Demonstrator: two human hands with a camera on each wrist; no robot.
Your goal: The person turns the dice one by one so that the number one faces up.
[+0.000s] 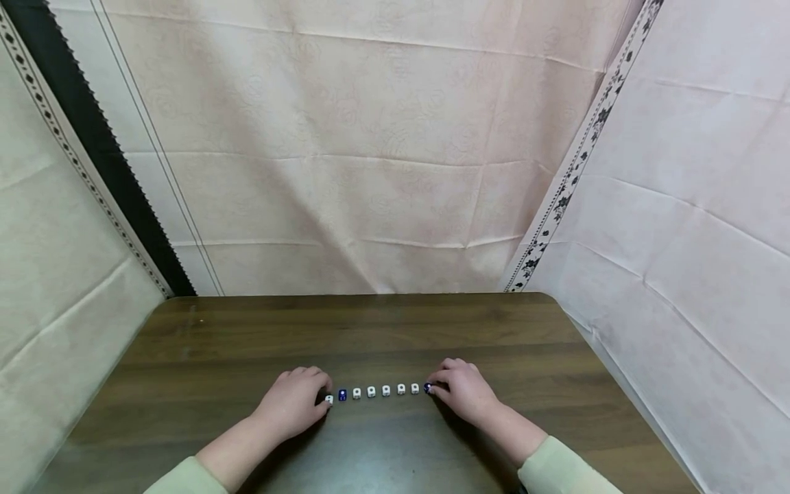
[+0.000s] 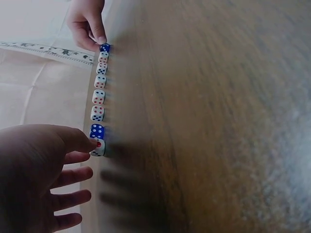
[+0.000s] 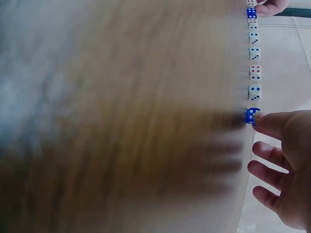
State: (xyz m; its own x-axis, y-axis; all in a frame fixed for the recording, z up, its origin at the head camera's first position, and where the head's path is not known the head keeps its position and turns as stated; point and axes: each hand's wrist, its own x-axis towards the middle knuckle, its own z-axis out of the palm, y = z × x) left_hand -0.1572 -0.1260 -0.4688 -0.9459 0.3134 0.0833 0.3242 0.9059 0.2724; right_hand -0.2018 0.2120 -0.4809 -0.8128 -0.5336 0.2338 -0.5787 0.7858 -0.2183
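A row of dice runs sideways across the wooden table. My left hand (image 1: 293, 403) pinches the white die (image 2: 99, 149) at the row's left end between thumb and forefinger. Beside that one sits a blue die (image 1: 342, 395) with white dots. Several white dice (image 1: 385, 391) with red and blue dots continue the line, small gaps between them. At the right end my right hand (image 1: 464, 392) pinches another blue die (image 3: 250, 116), partly covered by the thumb. In each wrist view, that hand's other fingers are spread apart and hold nothing.
The brown wooden table (image 1: 382, 329) has rounded far corners. Behind it hangs a pale creased cloth (image 1: 370, 171), with more white cloth (image 1: 691, 206) along the right side and left side. A dark strip (image 1: 117, 158) runs down the left corner.
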